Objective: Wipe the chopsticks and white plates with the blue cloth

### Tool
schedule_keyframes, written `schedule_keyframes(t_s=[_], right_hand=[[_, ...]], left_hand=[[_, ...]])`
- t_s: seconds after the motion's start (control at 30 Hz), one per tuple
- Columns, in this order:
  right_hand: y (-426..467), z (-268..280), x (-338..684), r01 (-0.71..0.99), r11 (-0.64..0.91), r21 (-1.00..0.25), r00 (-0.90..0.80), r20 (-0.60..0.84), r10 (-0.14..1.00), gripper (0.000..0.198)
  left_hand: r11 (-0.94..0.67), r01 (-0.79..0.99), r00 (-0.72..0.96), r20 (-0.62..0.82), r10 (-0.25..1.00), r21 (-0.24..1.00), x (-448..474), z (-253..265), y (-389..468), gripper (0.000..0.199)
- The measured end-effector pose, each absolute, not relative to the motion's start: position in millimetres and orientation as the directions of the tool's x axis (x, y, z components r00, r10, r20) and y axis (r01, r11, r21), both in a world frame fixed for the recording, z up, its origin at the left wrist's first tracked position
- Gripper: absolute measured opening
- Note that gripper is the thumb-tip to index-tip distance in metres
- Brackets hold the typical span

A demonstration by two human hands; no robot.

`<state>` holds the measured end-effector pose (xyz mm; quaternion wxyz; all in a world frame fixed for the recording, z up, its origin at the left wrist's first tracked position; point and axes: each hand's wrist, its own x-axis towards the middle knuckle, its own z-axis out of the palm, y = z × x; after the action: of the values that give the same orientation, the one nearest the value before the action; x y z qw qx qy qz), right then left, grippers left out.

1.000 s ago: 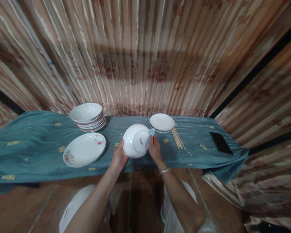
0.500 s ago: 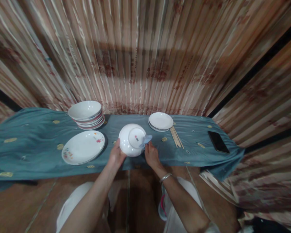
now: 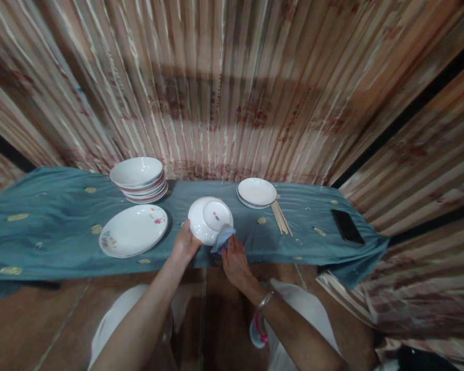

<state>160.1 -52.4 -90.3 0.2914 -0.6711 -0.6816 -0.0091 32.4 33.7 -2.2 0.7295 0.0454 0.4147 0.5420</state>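
Observation:
A white bowl point(image 3: 201, 216) is tipped so that its underside, with a foot ring and a small red mark, faces me. My left hand point(image 3: 185, 241) grips its left edge, fingers partly hidden by the bowl. Pressed against the bowl's lower right side is a light blue cloth point(image 3: 223, 239), which my right hand point(image 3: 235, 260) holds closed. To the left lie stacked oval plates point(image 3: 133, 232) with a floral print. Behind them rises a stack of white bowls point(image 3: 137, 172) with red bands.
Small round plates point(image 3: 257, 191) are stacked right of centre, with several wooden chopsticks point(image 3: 281, 219) beside them. A black phone point(image 3: 347, 226) lies toward the right end of the table's teal cloth point(image 3: 212, 186). A pleated curtain point(image 3: 216, 103) hangs close behind.
My right hand and the cloth have moved down and slightly left along the bowl, from its right side to its lower right edge. The bowl stays in my left hand, tilted slightly differently.

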Motion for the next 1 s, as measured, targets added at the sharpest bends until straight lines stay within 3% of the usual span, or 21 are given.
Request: schedule_keyframes(t_s=[0.13, 0.33, 0.57, 1.0], right_hand=[[-63, -101, 150, 0.927, 0.116, -0.357, 0.037, 0.394, 0.919, 0.053], [-69, -101, 139, 0.931, 0.222, -0.290, -0.049, 0.505, 0.862, 0.063], [-61, -83, 134, 0.923, 0.352, -0.155, -0.200, 0.587, 0.784, 0.053], [-38, -48, 133, 0.878, 0.463, -0.125, -0.312, 0.584, 0.749, 0.046]], left_hand=[[0.419, -0.767, 0.105, -0.549, 0.829, 0.486, 31, -6, 35, 0.044], [0.430, -0.762, 0.133, -0.532, 0.836, 0.484, 33, -8, 35, 0.044], [0.385, -0.796, 0.141, -0.476, 0.868, 0.467, 34, -9, 35, 0.044], [0.472, -0.745, 0.176, -0.543, 0.821, 0.472, 27, 6, 25, 0.046]])
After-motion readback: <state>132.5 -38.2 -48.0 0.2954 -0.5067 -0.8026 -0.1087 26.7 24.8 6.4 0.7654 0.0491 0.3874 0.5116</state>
